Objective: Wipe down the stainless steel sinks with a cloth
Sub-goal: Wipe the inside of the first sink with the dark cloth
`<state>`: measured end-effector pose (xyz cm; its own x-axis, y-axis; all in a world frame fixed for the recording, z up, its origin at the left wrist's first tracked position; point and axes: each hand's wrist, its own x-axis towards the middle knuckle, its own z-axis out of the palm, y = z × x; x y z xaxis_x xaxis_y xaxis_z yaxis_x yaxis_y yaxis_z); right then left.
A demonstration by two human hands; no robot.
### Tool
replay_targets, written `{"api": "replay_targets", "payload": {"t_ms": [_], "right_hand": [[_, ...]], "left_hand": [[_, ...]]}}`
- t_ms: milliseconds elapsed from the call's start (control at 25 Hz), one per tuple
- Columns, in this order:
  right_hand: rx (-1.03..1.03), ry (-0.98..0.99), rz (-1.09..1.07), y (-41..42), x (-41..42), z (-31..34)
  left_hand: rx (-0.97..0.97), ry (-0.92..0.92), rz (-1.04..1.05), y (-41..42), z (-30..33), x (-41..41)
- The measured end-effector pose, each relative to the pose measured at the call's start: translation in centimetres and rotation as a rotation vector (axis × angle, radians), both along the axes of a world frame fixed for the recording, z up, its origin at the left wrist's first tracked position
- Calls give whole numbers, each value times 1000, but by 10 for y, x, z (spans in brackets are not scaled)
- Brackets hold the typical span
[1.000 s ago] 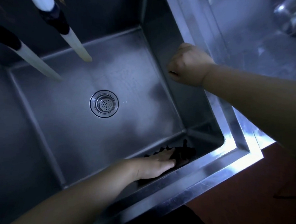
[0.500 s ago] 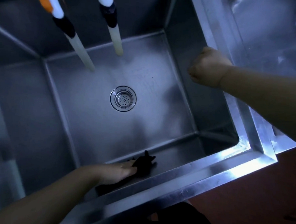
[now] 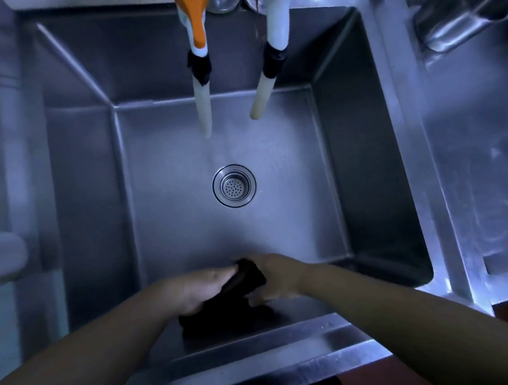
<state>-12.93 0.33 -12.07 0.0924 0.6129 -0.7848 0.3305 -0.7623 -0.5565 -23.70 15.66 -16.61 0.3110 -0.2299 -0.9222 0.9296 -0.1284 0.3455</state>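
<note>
Now the right hand (image 3: 277, 275), off the rim, joins the left hand (image 3: 202, 287) at lower centre, both clutching the dark cloth (image 3: 241, 294) against the sink (image 3: 372, 161) front wall — probably regathering before more wiping.

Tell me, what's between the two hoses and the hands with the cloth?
The round drain strainer sits on the sink floor between the hoses and the dark cloth; otherwise bare steel, seen in the head view.

Left hand (image 3: 202, 287), right hand (image 3: 277, 275) gripping
</note>
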Motion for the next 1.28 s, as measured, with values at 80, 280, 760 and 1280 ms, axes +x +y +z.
{"api": "replay_targets", "payload": {"t_ms": [80, 280, 760, 1280], "right_hand": [[64, -76, -200, 6, 10, -9], [35, -346, -606, 12, 71, -29], [23, -659, -489, 90, 103, -129], [6, -696, 637, 115, 117, -141]], "left_hand": [[-202, 109, 165, -5, 22, 22], [373, -301, 27, -3, -4, 79], [1010, -460, -670, 36, -105, 99], [937, -403, -643, 41, -98, 108]]}}
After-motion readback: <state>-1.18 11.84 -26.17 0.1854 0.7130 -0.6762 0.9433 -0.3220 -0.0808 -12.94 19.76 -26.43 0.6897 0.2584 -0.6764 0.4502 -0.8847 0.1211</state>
